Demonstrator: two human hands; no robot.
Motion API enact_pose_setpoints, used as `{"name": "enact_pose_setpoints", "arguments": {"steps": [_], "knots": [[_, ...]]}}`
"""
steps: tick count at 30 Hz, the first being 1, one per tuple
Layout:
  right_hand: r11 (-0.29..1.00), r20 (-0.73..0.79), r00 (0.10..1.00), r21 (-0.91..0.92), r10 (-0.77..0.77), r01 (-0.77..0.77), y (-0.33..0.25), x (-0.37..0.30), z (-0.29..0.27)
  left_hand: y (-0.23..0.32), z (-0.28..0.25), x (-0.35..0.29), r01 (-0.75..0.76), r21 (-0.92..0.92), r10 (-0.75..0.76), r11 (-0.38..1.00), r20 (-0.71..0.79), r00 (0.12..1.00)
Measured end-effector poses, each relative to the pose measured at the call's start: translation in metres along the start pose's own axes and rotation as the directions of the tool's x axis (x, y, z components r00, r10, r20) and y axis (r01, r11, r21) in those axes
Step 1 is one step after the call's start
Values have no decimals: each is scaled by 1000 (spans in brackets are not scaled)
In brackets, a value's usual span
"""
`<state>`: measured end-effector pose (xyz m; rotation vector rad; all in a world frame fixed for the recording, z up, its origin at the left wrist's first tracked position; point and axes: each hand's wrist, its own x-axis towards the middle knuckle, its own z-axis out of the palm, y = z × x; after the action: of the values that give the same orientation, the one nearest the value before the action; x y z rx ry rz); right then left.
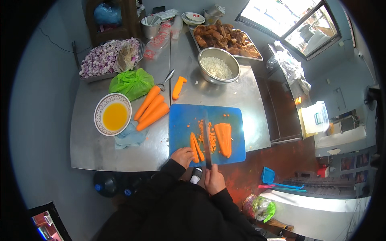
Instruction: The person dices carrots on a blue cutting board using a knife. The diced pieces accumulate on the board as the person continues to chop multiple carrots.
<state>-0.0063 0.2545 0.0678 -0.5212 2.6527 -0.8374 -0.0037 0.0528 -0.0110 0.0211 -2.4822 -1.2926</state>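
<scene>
Black sleeves (209,217) reach up from the lower edge toward a blue cutting board (179,114) at the near edge of the steel worktop (110,158). Carrot is being cut on the board. The right hand (215,179) is closed around the handle end of a long knife (207,142), whose blade points away from the person. The left hand (183,156) curls its fingers at the lower end of some carrot strips (194,145), just left of the blade; how firmly it presses, one cannot tell. Small carrot dice (212,138) lie mostly right of the blade, and beyond them, near the board's right side, rests a thick cut carrot piece (224,138).

To the left of the board, three whole carrots (150,108) lie side by side near a patterned bowl (99,106) of yellow liquid (115,116), with a blue cloth (130,138) close by. Behind them sit a knotted green bag (132,83) and a tray of chopped purple onion (104,56). Beyond the board stands a steel bowl (219,80) of white dice (216,67), in front of a tray of browned pieces (225,38).
</scene>
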Motion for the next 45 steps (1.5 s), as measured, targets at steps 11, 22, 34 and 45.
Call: {"name": "enact_pose_setpoints", "arguments": {"steps": [11,22,34,45], "knots": [[989,-88,995,144,45,-32,1,6,14,-9,-4,6,-20,-79,22,997,34,999],[994,-246,969,98,-15,41,-6,4,25,-11,-9,4,-65,-125,67,990,9,998],[998,-212,975,4,-67,70,-40,8,-13,-13,-8,7,-61,-126,70,990,67,995],[992,53,998,-119,37,-30,15,20,18,-6,-12,26,51,98,-36,994,-153,988]]}}
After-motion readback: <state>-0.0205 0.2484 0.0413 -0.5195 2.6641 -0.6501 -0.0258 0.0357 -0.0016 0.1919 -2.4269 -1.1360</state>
